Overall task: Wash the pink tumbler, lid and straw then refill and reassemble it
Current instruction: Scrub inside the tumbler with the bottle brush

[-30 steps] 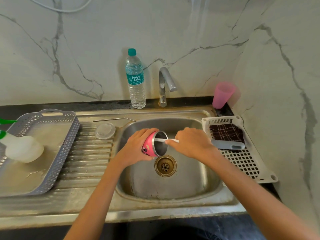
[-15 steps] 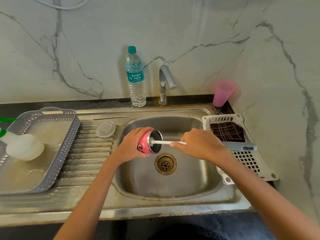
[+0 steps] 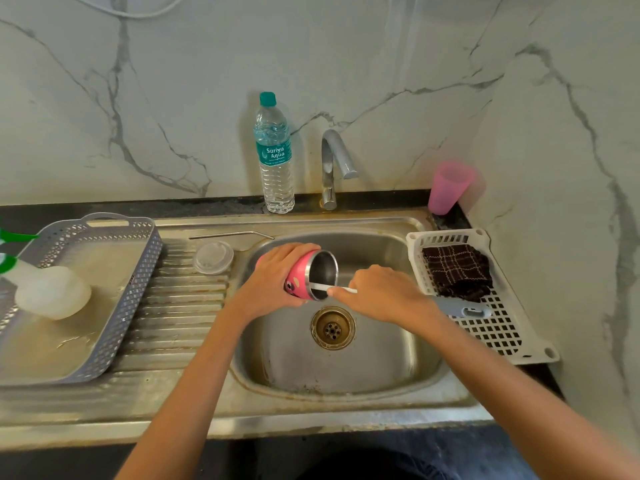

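Observation:
My left hand (image 3: 273, 278) grips the pink tumbler (image 3: 301, 284), tilted on its side over the steel sink (image 3: 332, 382) with its steel mouth facing right. My right hand (image 3: 384, 294) holds the white handle of a thin brush (image 3: 332, 289); its head is pushed inside the tumbler and hidden. The clear lid (image 3: 213, 257) lies flat on the ribbed drainboard left of the basin. The bent metal straw (image 3: 230, 234) lies just behind the lid, along the sink's back rim.
A water bottle (image 3: 275, 157) and the tap (image 3: 334, 168) stand behind the basin. A pink cup (image 3: 448, 188) stands in the back right corner. The white rack (image 3: 498, 337) on the right holds a dark cloth (image 3: 457, 271). The grey basket (image 3: 114, 327) on the left holds a white bottle (image 3: 52, 296).
The brush head, at the tumbler's mouth half a second ago, has slid deep inside. My left hand has raised and turned the tumbler so its mouth faces more towards me.

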Tool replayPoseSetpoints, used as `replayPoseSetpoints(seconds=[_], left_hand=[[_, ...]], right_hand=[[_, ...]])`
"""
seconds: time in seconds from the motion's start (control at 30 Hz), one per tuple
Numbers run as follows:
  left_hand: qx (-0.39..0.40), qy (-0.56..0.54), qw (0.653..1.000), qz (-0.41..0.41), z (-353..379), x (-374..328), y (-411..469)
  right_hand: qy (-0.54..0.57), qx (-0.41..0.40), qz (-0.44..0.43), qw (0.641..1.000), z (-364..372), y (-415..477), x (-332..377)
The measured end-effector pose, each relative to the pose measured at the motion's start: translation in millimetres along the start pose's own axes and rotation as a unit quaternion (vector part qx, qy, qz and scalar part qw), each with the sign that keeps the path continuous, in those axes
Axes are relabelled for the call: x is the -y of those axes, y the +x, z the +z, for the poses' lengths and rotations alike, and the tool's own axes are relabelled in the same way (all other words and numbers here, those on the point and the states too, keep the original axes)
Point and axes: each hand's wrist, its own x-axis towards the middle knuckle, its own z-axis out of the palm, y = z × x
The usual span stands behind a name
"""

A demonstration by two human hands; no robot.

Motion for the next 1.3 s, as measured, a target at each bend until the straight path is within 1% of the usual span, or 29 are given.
replayPoseSetpoints(seconds=[0.17, 0.23, 0.37, 0.5, 0.57, 0.63, 0.7, 0.77, 0.83, 0.9, 0.97, 1.03, 1.1, 1.17, 1.23, 1.3], left_hand=[[-0.002, 0.005, 0.999, -0.043, -7, 25, -13], [-0.006, 0.000, 0.999, -0.036, -7, 21, -14], [0.018, 0.011, 1.000, -0.003, 3, 4, -8], [0.004, 0.002, 0.999, -0.052, -9, 24, -19], [0.004, 0.009, 0.999, -0.054, -12, 26, -21], [0.018, -0.007, 0.999, -0.037, -7, 11, -16], [0.050, -0.032, 0.998, -0.018, 3, -5, -9], [0.071, -0.010, 0.997, 0.005, 12, -10, -5], [0.070, 0.007, 0.997, 0.014, 13, -8, -3], [0.057, -0.003, 0.998, 0.010, 9, -6, -1], [0.039, 0.006, 0.999, 0.004, 6, -4, 1], [0.035, 0.018, 0.999, -0.007, 6, -2, 0], [0.040, 0.026, 0.999, -0.012, 6, 0, -4], [0.040, 0.037, 0.998, -0.004, 2, 2, -7], [0.035, 0.043, 0.998, 0.004, -6, 2, -4], [0.032, 0.059, 0.998, 0.013, -9, 3, 0]], right_hand=[[-0.017, 0.011, 0.014, 1.000, -11, -16, -11], [-0.024, 0.010, 0.014, 1.000, -9, -16, -9], [-0.048, -0.010, -0.012, 0.999, 15, 0, 6], [-0.034, 0.005, 0.002, 0.999, 2, -14, -16], [-0.036, 0.005, 0.006, 0.999, 2, -19, -22], [-0.060, -0.015, -0.004, 0.998, 11, -13, -18], [-0.099, -0.062, -0.022, 0.993, 16, -1, -16], [-0.137, -0.097, -0.025, 0.986, 7, 8, -23], [-0.157, -0.089, -0.013, 0.983, 0, 12, -34], [-0.158, -0.073, 0.000, 0.985, 7, 10, -36], [-0.172, -0.078, -0.021, 0.982, 18, 4, -27], [-0.171, -0.105, -0.060, 0.978, 21, -2, -18], [-0.161, -0.121, -0.064, 0.977, 10, 3, -21], [-0.138, -0.103, -0.035, 0.985, 0, 11, -32], [-0.115, -0.081, -0.010, 0.990, 4, 15, -37], [-0.122, -0.071, -0.021, 0.990, 18, 13, -28]])
